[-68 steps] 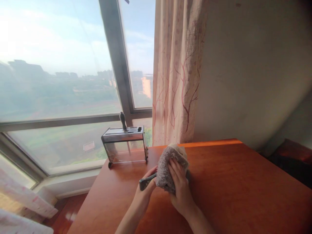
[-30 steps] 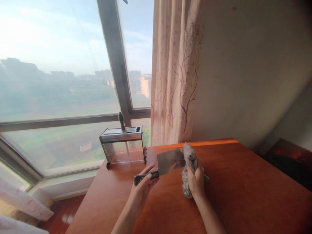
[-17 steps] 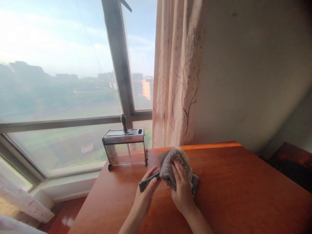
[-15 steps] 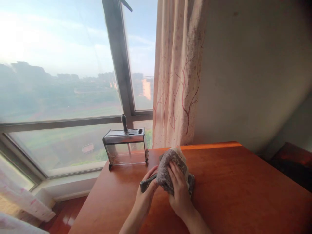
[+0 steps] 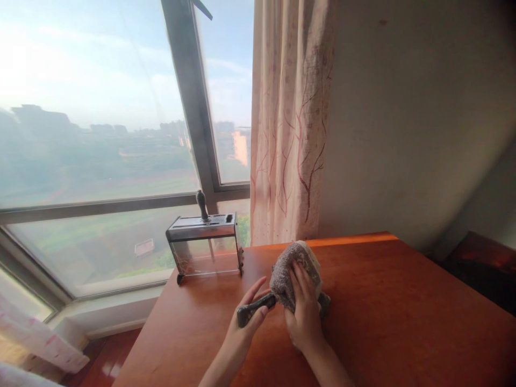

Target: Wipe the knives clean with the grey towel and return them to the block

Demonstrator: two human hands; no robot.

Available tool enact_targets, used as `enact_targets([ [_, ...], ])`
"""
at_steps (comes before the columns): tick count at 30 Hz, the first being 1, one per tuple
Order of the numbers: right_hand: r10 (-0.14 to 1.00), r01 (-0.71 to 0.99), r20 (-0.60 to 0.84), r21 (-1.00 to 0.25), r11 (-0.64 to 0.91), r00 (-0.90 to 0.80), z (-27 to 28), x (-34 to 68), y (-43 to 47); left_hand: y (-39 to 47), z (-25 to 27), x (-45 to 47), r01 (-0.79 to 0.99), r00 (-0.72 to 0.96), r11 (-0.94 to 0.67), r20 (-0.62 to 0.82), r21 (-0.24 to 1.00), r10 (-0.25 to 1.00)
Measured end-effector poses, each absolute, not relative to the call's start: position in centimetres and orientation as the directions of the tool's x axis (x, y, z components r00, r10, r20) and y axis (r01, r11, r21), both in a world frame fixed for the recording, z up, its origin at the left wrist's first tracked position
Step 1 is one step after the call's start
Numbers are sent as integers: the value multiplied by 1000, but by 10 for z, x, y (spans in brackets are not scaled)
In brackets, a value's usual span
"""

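Note:
A grey-brown fuzzy cloth (image 5: 284, 274) is bunched over a tool whose dark handle (image 5: 255, 310) sticks out to the left. The cloth hides the rest of the tool, so its kind does not show. My right hand (image 5: 303, 303) presses and wraps the cloth from the right, fingers bent over it. Across the palm of my left hand (image 5: 242, 325) lies the handle, held loosely between the thumb and the fingers, with the forefinger lifted away. Both hands are above the brown wooden table (image 5: 382, 301).
A clear-sided box with a metal top and an upright dark handle (image 5: 203, 231) stands at the table's back left, by the window (image 5: 97, 204). A patterned curtain (image 5: 290, 134) hangs behind the table. At right is a plain wall (image 5: 403, 134).
The cloth and my right hand have shifted slightly right. More of the dark handle now shows, and my left forefinger has loosened from it. The view has turned a little to the right.

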State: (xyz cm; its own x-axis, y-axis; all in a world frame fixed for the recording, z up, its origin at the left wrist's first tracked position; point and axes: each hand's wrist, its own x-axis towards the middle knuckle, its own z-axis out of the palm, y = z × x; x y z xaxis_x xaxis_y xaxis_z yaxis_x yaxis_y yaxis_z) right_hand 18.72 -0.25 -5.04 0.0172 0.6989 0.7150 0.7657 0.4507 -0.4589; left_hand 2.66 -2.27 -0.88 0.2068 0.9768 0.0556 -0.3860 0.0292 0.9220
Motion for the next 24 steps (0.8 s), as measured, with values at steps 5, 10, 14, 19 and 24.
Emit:
enact_targets([
  [5, 683, 718, 715, -398, 571, -146, -42, 177, -14, -22, -9, 26, -395, 173, 0, 74, 919, 982],
  [10, 664, 707, 727, -375, 599, -177, -37, 177, -18, -26, -5, 27, -383, 173, -1, 73, 924, 982],
  [14, 659, 714, 735, -376, 591, -159, -35, 181, -15, -27, -6, 28, -343, 199, 16, 56, 939, 978],
  [19, 701, 690, 712, -488, 535, -40, -34, 190, -8, -21, -19, 28, -355, 321, 52, 69, 934, 945],
  [24, 700, 692, 707, -557, 459, 106, -43, 206, 4, -18, -27, 27, -378, 279, 69, 43, 923, 959],
])
